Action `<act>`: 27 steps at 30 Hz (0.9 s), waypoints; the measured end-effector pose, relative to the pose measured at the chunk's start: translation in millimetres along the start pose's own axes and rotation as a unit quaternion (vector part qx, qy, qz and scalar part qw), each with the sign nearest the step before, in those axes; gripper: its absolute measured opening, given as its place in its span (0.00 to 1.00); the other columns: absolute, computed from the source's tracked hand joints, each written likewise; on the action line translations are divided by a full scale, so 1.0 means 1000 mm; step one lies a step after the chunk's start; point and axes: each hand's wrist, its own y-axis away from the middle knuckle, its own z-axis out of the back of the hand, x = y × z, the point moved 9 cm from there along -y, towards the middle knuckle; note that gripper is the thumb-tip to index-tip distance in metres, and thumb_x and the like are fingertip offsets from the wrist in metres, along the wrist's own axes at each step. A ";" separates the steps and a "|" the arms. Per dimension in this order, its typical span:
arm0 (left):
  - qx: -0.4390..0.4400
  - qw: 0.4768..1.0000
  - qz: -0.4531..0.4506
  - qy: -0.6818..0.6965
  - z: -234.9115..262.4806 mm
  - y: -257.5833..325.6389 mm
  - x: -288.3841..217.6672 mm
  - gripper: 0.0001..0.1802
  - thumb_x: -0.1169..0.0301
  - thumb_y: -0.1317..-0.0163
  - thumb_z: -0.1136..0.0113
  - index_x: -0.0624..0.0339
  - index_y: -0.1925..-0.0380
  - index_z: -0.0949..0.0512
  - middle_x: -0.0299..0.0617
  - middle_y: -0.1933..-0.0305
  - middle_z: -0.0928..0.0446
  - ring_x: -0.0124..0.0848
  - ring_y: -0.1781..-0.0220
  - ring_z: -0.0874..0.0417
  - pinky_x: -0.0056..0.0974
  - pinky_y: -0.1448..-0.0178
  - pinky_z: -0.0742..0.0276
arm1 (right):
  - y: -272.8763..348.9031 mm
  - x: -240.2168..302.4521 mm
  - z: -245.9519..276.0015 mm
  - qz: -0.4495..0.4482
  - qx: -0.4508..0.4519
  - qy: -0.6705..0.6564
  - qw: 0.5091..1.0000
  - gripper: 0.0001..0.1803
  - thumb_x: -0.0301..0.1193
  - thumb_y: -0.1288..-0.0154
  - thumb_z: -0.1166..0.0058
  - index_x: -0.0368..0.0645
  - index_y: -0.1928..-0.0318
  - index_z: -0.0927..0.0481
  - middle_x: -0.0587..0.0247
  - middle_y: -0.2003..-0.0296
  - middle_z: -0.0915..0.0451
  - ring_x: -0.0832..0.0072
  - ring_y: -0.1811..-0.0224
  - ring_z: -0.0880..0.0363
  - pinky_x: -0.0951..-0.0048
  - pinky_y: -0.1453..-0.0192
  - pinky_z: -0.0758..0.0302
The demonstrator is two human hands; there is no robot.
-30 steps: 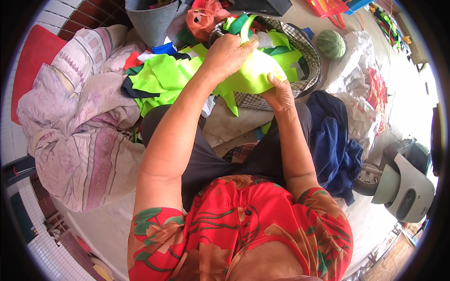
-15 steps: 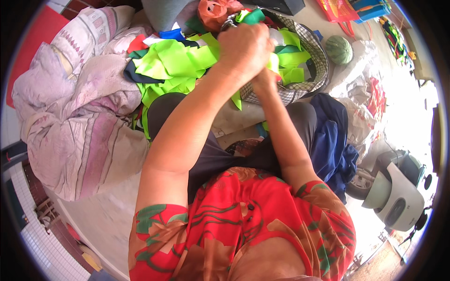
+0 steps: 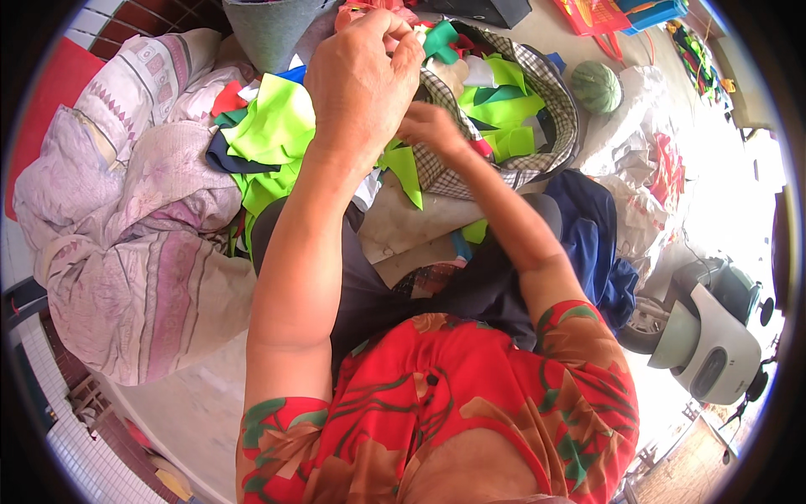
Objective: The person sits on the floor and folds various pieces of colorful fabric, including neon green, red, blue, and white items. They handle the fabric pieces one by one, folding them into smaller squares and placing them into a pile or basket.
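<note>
My left hand (image 3: 363, 88) is raised over the cloth scraps, its fingers curled into a pinch. What lies between them is too small or hidden to name. Lower and to the right, my right hand (image 3: 432, 130) is apart from it and smeared by motion, near the left rim of a container lined with checked cloth (image 3: 561, 101). Inside that container lie neon yellow-green scraps (image 3: 512, 105) and a dark green scrap (image 3: 442, 42). Left of my left hand, a heap of neon cloth pieces (image 3: 273, 118) partly covers a navy piece (image 3: 225, 155). A pointed neon scrap (image 3: 405, 175) hangs below my right hand.
Patterned pale bedding (image 3: 159, 210) is bunched at the left. A grey bucket (image 3: 269, 34) stands at the back. A round striped green melon (image 3: 597, 87) and white plastic bags (image 3: 630, 151) lie right of the container. Dark blue cloth (image 3: 588, 244) lies by my right knee.
My hands were together over the container's left part. Now they are apart: the left has moved left and up, the right left and slightly down.
</note>
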 end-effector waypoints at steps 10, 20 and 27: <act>0.032 0.999 0.010 0.042 -0.013 0.004 -0.006 0.06 0.71 0.46 0.38 0.60 0.75 0.25 0.42 0.77 0.22 0.39 0.76 0.20 0.39 0.71 0.27 | -0.016 -0.056 0.219 0.036 -0.379 0.137 0.915 0.16 0.32 0.52 0.38 0.50 0.59 0.21 0.62 0.72 0.20 0.65 0.68 0.21 0.67 0.61 0.25; 0.066 0.996 -0.016 0.065 -0.026 0.007 -0.009 0.04 0.78 0.43 0.41 0.66 0.72 0.26 0.35 0.79 0.26 0.18 0.77 0.27 0.25 0.71 0.30 | -0.037 -0.097 0.207 -0.050 -0.173 0.691 0.700 0.30 0.38 0.50 0.38 0.55 0.45 0.32 0.60 0.36 0.44 0.53 0.34 0.46 0.44 0.46 0.35; 0.057 0.997 0.005 0.056 -0.021 0.006 -0.005 0.04 0.77 0.43 0.41 0.66 0.71 0.25 0.34 0.81 0.27 0.18 0.78 0.28 0.26 0.73 0.32 | -0.032 -0.062 0.212 -0.012 -0.182 0.601 0.778 0.16 0.43 0.42 0.49 0.44 0.63 0.27 0.56 0.60 0.21 0.57 0.53 0.25 0.54 0.51 0.33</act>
